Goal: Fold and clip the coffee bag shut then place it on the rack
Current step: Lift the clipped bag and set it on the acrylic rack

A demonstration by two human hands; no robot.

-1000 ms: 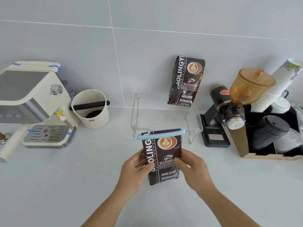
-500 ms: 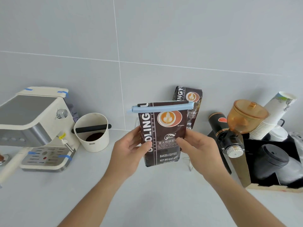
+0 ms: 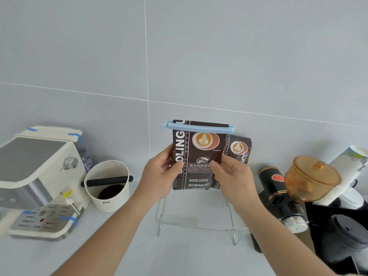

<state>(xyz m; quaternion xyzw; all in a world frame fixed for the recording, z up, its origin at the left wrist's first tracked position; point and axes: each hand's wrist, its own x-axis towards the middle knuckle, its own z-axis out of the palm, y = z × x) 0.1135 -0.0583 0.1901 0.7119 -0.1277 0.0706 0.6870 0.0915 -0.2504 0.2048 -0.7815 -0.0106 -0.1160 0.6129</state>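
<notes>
Grey-tiled wall, pale bench: left hand and right hand grasp dark brown foil coffee bag, pale blue plastic clip shutting its top, now lifted off bench over clear acrylic rack, so only placing remains.

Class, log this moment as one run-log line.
left hand: holds clipped coffee bag | right hand: holds it | above clear rack
</notes>
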